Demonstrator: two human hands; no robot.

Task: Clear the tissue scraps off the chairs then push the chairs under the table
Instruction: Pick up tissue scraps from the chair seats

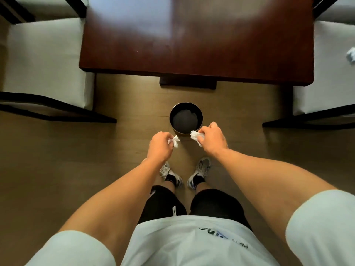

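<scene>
White tissue scraps: left hand [159, 143] fingers pinch one [175, 141], right hand [212, 138] fingers pinch another [195, 135], above black bin [186, 118].

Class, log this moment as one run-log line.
left hand: grips white tissue scrap | right hand: grips second scrap | round black bin: below | right chair: scrap remains

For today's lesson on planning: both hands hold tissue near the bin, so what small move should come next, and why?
Probably reach slightly forward and open both hands over the bin. The left hand and right hand each grip a tissue scrap just short of its rim, and another scrap waits on the right chair.
</scene>
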